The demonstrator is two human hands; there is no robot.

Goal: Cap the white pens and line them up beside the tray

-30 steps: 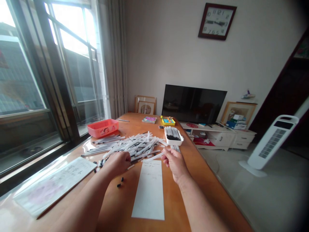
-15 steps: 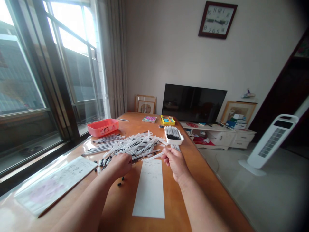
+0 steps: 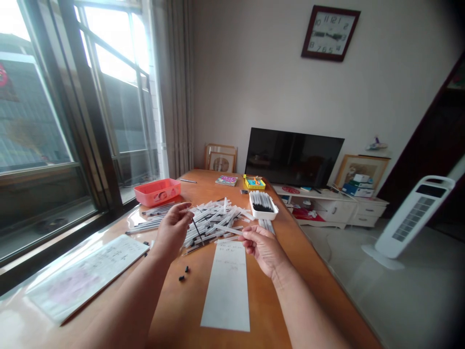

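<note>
My left hand [image 3: 173, 229] is raised over the near left side of a heap of pen parts [image 3: 214, 215], its fingers pinching a thin dark pen refill [image 3: 196, 229] that slants down to the right. Between the thumb and fingers of my right hand [image 3: 263, 248] is a clear whitish pen barrel [image 3: 228, 229], pointing left toward the refill. The two pieces are apart. Below the hands lies a long white paper strip [image 3: 227, 291] with faint writing. Two small black caps [image 3: 184, 274] rest on the table to its left.
A white box [image 3: 263, 213] packed with pens stands beyond my right hand. At the left are a red plastic box [image 3: 157, 192] and a notebook [image 3: 87, 278]. A yellow box [image 3: 254, 183] and a booklet [image 3: 226, 181] sit farther back on the wooden table [image 3: 174, 310].
My left hand has lifted from the heap's near edge, now with a dark refill in its fingers. The right hand's barrel has tilted, its free end higher. The view has shifted slightly.
</note>
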